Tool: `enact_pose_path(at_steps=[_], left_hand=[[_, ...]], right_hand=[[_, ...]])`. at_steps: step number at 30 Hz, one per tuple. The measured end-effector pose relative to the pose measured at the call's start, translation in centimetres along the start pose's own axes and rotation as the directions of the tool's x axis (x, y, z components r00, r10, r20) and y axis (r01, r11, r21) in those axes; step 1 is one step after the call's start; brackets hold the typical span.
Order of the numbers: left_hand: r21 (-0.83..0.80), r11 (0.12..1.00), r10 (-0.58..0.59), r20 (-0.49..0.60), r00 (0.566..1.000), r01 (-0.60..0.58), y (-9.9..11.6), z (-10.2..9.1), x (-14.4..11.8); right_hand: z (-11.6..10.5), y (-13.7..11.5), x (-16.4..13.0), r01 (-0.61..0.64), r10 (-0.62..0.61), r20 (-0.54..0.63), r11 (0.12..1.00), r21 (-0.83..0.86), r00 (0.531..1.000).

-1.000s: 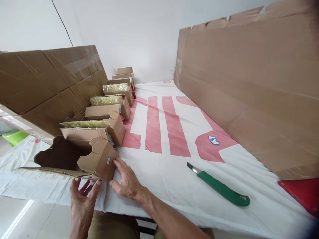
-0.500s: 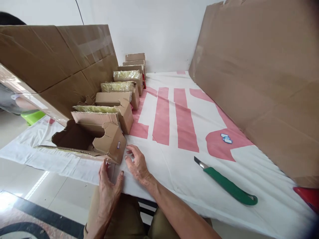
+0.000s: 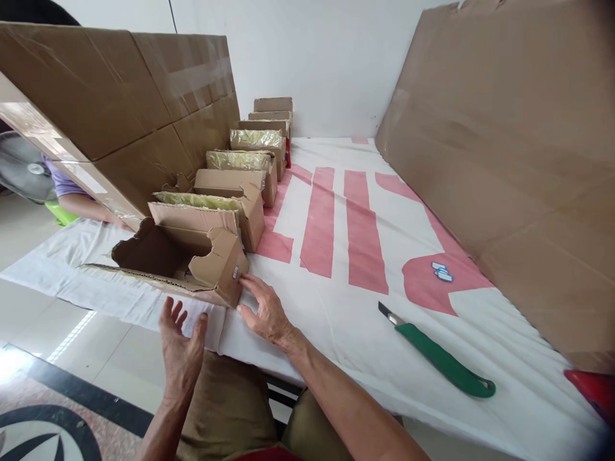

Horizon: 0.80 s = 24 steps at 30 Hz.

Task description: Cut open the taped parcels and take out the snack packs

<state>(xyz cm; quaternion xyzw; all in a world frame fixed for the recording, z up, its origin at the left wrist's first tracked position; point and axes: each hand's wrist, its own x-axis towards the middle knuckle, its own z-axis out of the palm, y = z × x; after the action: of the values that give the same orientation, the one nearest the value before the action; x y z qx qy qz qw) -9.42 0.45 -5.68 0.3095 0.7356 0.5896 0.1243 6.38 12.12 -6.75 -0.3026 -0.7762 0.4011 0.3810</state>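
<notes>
- Broadly, two big cardboard sheets wall in the desk (image 3: 336,320): one sheet (image 3: 504,147) leans along the right, the other (image 3: 120,96) slants over the left.
- Under the left sheet runs a row of boxes (image 3: 250,166); I count about eight, though the far ones overlap and the tally is unsure. Several show yellowish filling at the top.
- An open box (image 3: 211,269) is the nearest of the row, lying at the desk's near left edge with its torn mouth facing left and its sticker end toward the right hand.
- The right hand (image 3: 264,310) rests on the cloth, fingers (image 3: 250,282) spread and loose, tips touching the box's near corner; it grips nothing.
- The left hand (image 3: 181,342) hangs off the desk edge just below the box, palm up and fingers released, holding nothing.
- To square this box well, I judge both palms should press flat on opposite sides, since the torn flap would buckle under a pinch.
- One green knife (image 3: 442,358) lies well to the right, blade out and pointing toward the boxes; keep sleeves off it.
- One red thing (image 3: 593,387) peeks in at the right edge.
- Another person's arm (image 3: 89,206) shows beyond the left sheet, beside one fan (image 3: 26,169).
</notes>
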Motion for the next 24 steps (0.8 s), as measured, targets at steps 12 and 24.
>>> enact_pose_path(at_steps=[12,24], left_hand=[[-0.024,0.998,-0.055,0.049,0.997,0.056,-0.7,1.4,-1.0],[-0.198,0.970,0.091,-0.242,0.966,-0.141,0.0,-2.8,9.7]], right_hand=[[0.5,0.5,0.2,-0.032,0.032,-0.040,0.999,-0.004,0.999],[0.3,0.3,-0.1,-0.025,0.029,-0.076,0.998,0.056,0.997]])
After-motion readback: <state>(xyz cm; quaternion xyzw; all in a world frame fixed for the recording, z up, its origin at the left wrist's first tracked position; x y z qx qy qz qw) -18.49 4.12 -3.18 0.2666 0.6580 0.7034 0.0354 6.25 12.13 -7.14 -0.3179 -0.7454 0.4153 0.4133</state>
